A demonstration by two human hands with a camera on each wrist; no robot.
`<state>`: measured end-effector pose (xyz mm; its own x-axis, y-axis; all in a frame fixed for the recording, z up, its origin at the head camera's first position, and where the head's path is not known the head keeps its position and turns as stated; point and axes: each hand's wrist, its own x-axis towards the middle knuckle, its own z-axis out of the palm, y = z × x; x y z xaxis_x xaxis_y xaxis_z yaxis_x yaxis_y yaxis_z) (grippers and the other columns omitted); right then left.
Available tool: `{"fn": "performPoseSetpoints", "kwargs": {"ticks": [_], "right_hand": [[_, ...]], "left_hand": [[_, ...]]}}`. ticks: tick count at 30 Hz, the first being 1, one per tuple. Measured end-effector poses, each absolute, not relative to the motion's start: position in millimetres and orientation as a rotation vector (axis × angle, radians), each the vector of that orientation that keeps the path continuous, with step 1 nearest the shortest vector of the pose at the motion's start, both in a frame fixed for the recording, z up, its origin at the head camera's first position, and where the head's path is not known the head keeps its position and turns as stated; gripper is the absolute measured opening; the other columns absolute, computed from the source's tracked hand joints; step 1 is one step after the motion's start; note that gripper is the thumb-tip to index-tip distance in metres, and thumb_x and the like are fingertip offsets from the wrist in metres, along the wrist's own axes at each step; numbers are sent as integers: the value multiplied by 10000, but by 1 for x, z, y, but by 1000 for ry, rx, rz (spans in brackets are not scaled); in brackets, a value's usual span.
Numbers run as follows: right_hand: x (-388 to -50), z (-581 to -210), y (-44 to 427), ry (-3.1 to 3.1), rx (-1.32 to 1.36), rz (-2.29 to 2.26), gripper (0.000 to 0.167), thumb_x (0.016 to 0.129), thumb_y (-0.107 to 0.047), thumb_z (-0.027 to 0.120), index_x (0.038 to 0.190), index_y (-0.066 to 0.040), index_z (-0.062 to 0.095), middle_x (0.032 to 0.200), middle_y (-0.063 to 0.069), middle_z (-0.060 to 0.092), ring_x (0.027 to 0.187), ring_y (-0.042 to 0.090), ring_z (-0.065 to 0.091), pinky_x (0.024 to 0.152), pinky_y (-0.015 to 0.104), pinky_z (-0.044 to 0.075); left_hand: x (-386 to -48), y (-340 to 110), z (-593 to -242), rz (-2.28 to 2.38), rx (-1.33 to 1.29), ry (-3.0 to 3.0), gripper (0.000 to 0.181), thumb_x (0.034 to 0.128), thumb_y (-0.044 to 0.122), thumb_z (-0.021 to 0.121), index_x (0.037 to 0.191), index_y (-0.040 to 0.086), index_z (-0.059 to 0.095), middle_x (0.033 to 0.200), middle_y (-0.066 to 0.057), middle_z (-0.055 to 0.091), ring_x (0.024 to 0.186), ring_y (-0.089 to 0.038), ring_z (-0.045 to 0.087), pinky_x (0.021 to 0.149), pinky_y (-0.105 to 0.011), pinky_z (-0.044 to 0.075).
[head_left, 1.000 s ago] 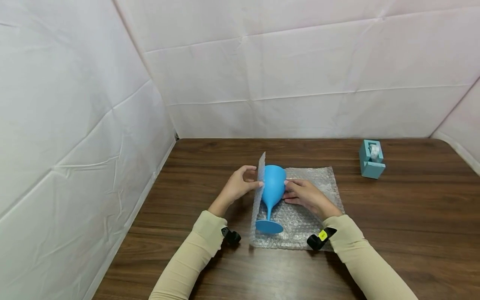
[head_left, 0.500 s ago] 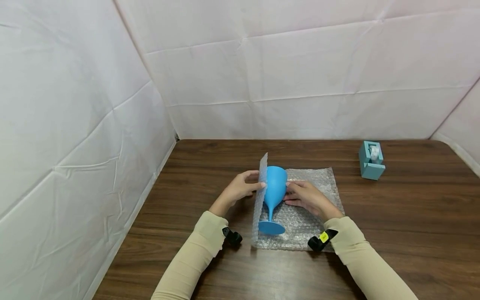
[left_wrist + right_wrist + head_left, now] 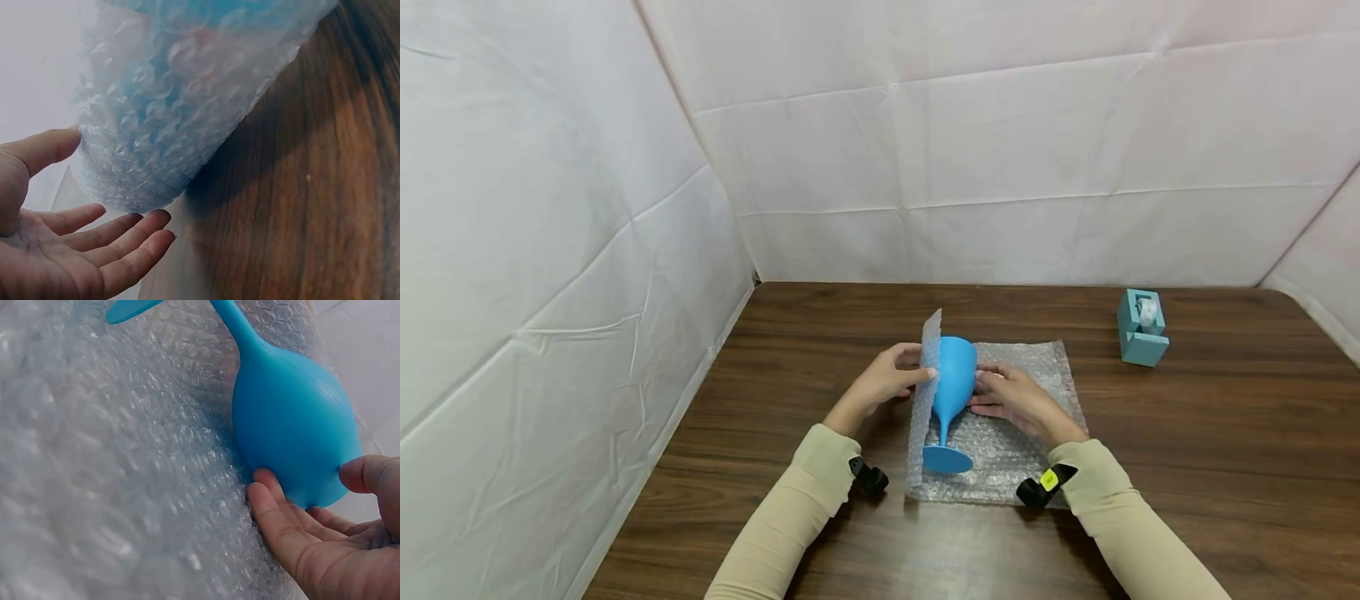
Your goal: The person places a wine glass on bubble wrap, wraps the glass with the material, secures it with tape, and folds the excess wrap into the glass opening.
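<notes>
A blue goblet (image 3: pixel 955 375) lies on its side on a sheet of bubble wrap (image 3: pixel 1000 450), bowl toward the far side, base nearest me. The wrap's left part stands up as a flap against the goblet. My left hand (image 3: pixel 883 382) holds this flap from outside, thumb on one side and fingers on the other; in the left wrist view the wrap (image 3: pixel 150 125) comes between thumb and fingers. With thumb and fingertips my right hand (image 3: pixel 1011 396) grips the goblet's bowl from the right. The right wrist view shows the bowl (image 3: pixel 294 419) between that thumb and those fingers.
A teal tape dispenser (image 3: pixel 1142 329) with a roll of clear tape stands at the back right of the brown wooden table (image 3: pixel 1210 450). White sheeting (image 3: pixel 1000 167) hangs behind the table and along its left side.
The flap and goblet have shifted slightly to the right together. My left hand has moved right with them, its fingers closer to the wrap. The right hand stays nearly in place at the bowl.
</notes>
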<state>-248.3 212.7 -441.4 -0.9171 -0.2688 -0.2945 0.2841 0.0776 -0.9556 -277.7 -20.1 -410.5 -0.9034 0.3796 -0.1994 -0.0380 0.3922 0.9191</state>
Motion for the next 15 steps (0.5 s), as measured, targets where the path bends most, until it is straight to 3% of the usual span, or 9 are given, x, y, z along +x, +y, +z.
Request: {"fn": "performPoseSetpoints", "kwargs": {"ticks": [9, 15], "right_hand": [[-246, -444, 215, 1983, 3, -1887, 556, 1041, -199, 356, 1511, 25, 161, 1319, 264, 458, 935, 151, 633, 931, 368, 519], [-244, -444, 217, 1969, -22, -1892, 562, 1042, -191, 346, 1512, 46, 150, 1349, 310, 455, 947, 139, 643, 951, 374, 508]], "left_hand": [[-275, -14, -410, 1498, 284, 2302, 638, 906, 311, 675, 1440, 91, 403, 1434, -157, 462, 1248, -327, 511, 942, -476, 500], [-274, -9, -410, 1500, 273, 2303, 668, 903, 317, 679, 1453, 88, 377, 1461, -161, 423, 1254, -332, 506, 945, -475, 499]]}}
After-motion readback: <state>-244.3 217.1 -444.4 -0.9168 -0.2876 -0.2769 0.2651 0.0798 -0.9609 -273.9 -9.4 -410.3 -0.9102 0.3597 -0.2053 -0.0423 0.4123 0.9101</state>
